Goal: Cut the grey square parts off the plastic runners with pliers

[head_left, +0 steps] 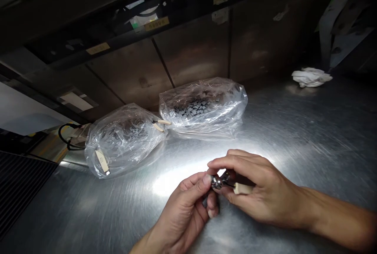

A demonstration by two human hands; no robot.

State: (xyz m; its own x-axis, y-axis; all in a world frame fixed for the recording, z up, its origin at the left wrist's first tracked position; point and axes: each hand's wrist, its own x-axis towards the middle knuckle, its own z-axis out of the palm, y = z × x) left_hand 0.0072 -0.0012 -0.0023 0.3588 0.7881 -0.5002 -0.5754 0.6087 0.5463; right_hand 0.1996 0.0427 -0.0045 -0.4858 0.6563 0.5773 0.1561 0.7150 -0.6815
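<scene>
My left hand (pixel 188 207) is closed, pinching a small shiny metal part (pixel 216 182) between thumb and fingers. My right hand (pixel 265 187) meets it from the right, fingers bent around a cream-handled tool (pixel 243 188). A thin dark end of this tool points toward the metal part; its exact kind is hidden by the fingers. Whether the tool's end touches the part, I cannot tell. Both hands are held just above the metal tabletop (pixel 118 214). Behind them lie two clear plastic bags, the right bag (pixel 232 104) and the left bag (pixel 126 163), with many small grey pieces showing in them.
Between the bags lies a tool with two cream handles (pixel 160 125). A marked cream piece (pixel 102 161) rests at the left bag's front. Crumpled white paper or cloth (pixel 311 77) is at the back right. A metal panel wall (pixel 194 57) and a black cable (pixel 63 136) border the table.
</scene>
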